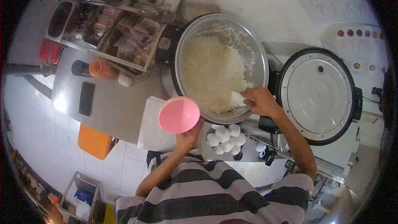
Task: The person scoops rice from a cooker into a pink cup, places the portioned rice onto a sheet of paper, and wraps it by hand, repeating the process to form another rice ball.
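My left hand (190, 138) grips a pink bowl (179, 115) from below and its right side, just in front of a large metal rice cooker pot (265, 68). The bowl's inside looks bare. Cooked white rice (213, 68) fills much of the pot, with grains stuck along the far wall. In my right hand (263, 101) is a white rice paddle (238, 98), its blade at the rice near the pot's right front. The fingers cover the paddle's handle.
The cooker's lid (317, 95) stands open at the right. Several white eggs (226, 138) lie in front of the pot. White sheets (154, 128), a dark phone (86, 98), an orange jar (101, 69) and a rack of containers (103, 33) are to the left.
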`<action>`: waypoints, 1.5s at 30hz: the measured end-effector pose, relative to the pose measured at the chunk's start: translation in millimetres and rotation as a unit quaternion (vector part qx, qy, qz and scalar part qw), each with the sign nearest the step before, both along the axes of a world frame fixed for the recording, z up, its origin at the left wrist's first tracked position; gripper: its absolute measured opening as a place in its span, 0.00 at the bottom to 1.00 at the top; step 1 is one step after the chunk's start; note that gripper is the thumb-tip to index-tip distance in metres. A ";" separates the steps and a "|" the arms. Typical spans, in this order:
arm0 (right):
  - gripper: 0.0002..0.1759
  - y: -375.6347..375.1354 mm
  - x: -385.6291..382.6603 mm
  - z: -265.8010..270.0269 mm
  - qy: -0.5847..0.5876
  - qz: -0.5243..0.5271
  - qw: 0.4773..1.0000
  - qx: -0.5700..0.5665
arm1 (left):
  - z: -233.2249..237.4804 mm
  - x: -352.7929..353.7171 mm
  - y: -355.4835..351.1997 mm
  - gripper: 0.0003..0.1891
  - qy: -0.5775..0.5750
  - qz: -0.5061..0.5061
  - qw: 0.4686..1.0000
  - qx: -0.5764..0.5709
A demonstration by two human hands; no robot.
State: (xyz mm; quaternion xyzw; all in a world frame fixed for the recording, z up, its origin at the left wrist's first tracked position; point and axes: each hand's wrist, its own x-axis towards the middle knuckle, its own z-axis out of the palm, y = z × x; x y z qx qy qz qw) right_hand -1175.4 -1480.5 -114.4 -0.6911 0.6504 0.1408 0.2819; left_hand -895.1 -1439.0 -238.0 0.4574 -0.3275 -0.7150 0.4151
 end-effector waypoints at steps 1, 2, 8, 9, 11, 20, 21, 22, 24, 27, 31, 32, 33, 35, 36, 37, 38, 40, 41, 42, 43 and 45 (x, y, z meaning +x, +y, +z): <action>0.20 -1.0 3.9 1.2 -0.002 -0.003 1.000 0.000 | 1.8 1.3 -1.5 0.13 -0.025 -0.031 0.998 0.042; 0.21 -2.9 9.2 2.6 -0.030 -0.001 1.000 0.002 | 0.6 1.1 -1.7 0.13 -0.039 -0.048 0.996 0.061; 0.20 -16.6 16.1 -49.1 -0.099 -0.046 0.994 0.008 | 1.9 5.1 -2.1 0.12 -0.020 -0.034 0.999 0.029; 0.19 -18.5 12.1 -59.1 -0.157 -0.088 0.983 0.025 | 4.2 4.8 -4.1 0.12 -0.021 -0.038 0.999 0.022; 0.19 -19.1 14.3 -69.9 -0.171 -0.090 0.981 0.016 | 7.9 3.2 -7.3 0.11 -0.012 -0.008 0.999 -0.029; 0.11 -45.3 67.2 -71.1 -0.165 -0.195 0.965 0.064 | 21.1 14.1 -12.2 0.15 -0.036 -0.050 0.990 0.130; 0.11 -46.6 64.6 -91.0 -0.184 -0.197 0.962 0.050 | 23.2 13.4 -15.1 0.15 -0.041 -0.055 0.990 0.123; 0.10 -47.6 61.6 -111.4 -0.203 -0.199 0.958 0.037 | 25.7 13.0 -17.9 0.15 -0.037 -0.046 0.993 0.104; 0.08 -59.6 55.5 -138.0 -0.203 -0.012 0.979 -0.029 | 18.6 14.1 -17.3 0.15 -0.037 -0.042 0.995 0.080; 0.12 -89.5 71.8 -86.3 -0.286 -0.286 0.905 0.134 | -13.2 22.5 -15.1 0.19 -0.017 -0.001 0.999 0.031; 0.11 -108.9 55.8 -78.4 -0.271 0.068 0.960 -0.018 | -12.4 22.1 -18.3 0.15 -0.075 0.012 0.997 -0.002; 0.05 -112.6 60.3 -56.6 -0.244 -0.032 0.969 0.006 | -12.3 21.6 -17.5 0.15 -0.053 0.014 0.998 -0.004; 0.06 -114.3 64.2 -43.4 -0.216 -0.132 0.967 0.031 | -10.6 19.4 -16.2 0.15 -0.057 0.014 0.998 -0.008; 0.13 -108.7 74.2 -41.7 -0.152 -0.044 0.986 -0.055 | -6.9 18.0 -15.0 0.16 0.042 0.053 0.998 -0.008; 0.22 -103.5 78.9 -41.7 -0.077 0.045 0.986 -0.139 | -7.2 19.1 -14.6 0.16 0.075 0.065 0.995 -0.009; 0.22 -94.7 82.4 -48.5 -0.077 0.043 0.986 -0.142 | -12.9 23.6 -15.7 0.17 0.008 0.026 0.999 -0.017; 0.28 -84.5 86.0 -58.1 -0.115 0.073 0.985 -0.105 | -14.5 25.5 -18.2 0.17 -0.059 -0.013 0.998 -0.025; 0.33 -80.8 86.8 -66.7 -0.154 0.105 0.980 -0.071 | -10.2 20.5 -17.8 0.17 -0.055 0.006 0.998 -0.027; 0.23 -81.9 88.6 -63.0 -0.143 0.085 0.974 -0.154 | -9.5 21.7 -17.9 0.17 -0.054 0.017 0.998 -0.025; 0.14 -82.0 90.0 -62.1 -0.132 0.064 0.961 -0.234 | -9.0 22.8 -18.0 0.17 -0.053 0.028 0.998 -0.023; 0.14 -79.8 91.0 -68.2 -0.133 0.065 0.961 -0.232 | -9.8 26.0 -17.9 0.18 -0.063 0.001 0.998 0.029; 0.31 -74.9 89.3 -83.1 -0.153 0.124 0.973 -0.123 | -13.8 29.9 -18.6 0.19 -0.073 -0.029 0.994 0.077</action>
